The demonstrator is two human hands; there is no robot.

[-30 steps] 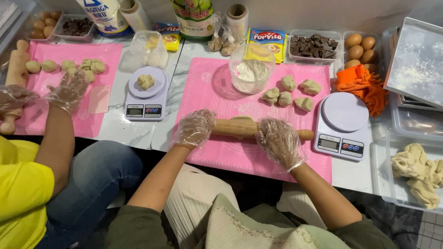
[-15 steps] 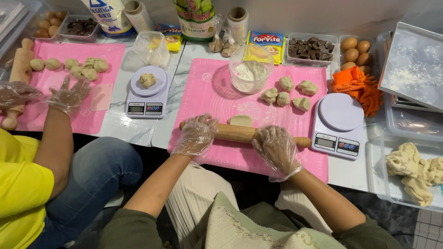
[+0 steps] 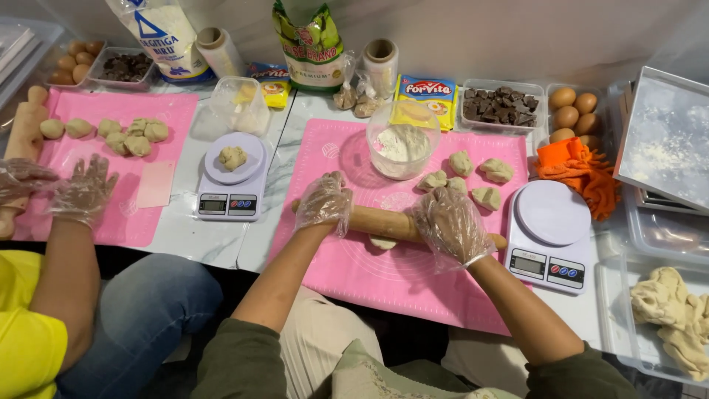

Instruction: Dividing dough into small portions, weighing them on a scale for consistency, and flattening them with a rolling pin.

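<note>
- On the pink mat [image 3: 384, 277], the wooden rolling pin [image 3: 384, 222] lies across a small piece of dough [image 3: 382, 242], which shows just under it.
- The left hand [image 3: 323, 203], in a thin plastic glove, is curled over the left part of the pin and presses on it.
- The right hand [image 3: 449, 225], also gloved, is curled over the right part.
- Four dough balls [image 3: 473, 177] lie behind the pin, near a bowl of flour [image 3: 402, 140].
- A white scale [image 3: 550, 236] stands just beside the mat, at the right.
- At the far left, a co-worker's gloved hand [image 3: 85, 193] rests spread on another pink mat [image 3: 111, 170].

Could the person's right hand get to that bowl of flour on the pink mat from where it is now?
Probably yes. The right hand rests on the rolling pin, and the bowl of flour stands just beyond it on the pink mat. Only the dough balls lie near that path, off to the side.
</note>
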